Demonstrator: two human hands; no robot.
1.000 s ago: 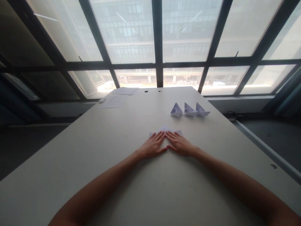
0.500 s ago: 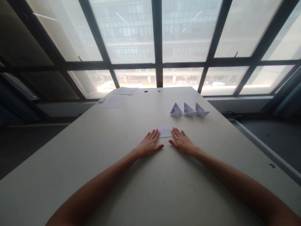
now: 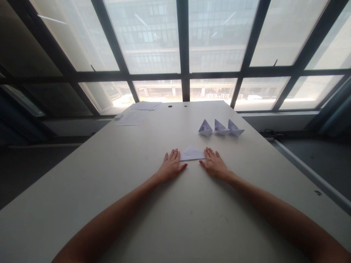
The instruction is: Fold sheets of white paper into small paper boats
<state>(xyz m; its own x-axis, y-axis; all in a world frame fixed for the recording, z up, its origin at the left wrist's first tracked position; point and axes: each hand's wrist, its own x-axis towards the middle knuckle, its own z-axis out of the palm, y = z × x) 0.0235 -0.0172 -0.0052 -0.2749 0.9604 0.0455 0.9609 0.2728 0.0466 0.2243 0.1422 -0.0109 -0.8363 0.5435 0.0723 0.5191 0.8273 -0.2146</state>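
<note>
A folded sheet of white paper [image 3: 192, 153] lies on the white table between my hands, with a peak at its far side and a straight edge toward me. My left hand [image 3: 171, 165] rests flat at the paper's left end, fingers stretched out and thumb apart. At the right end my right hand [image 3: 214, 164] lies flat too, its fingertips on the paper's corner. Beyond my right hand stand three folded paper boats in a row: a left one [image 3: 205, 128], a middle one [image 3: 221, 128] and a right one [image 3: 235, 128].
Several flat paper sheets [image 3: 131, 117] lie at the table's far left, beside a small white object [image 3: 117, 117]. A round dark hole [image 3: 170, 106] is near the far edge of the table [image 3: 142, 226]. Large windows [image 3: 153, 36] rise behind it.
My hands have slid apart along the paper, the left one further to the left and the right one slightly right. More of the folded paper shows between them.
</note>
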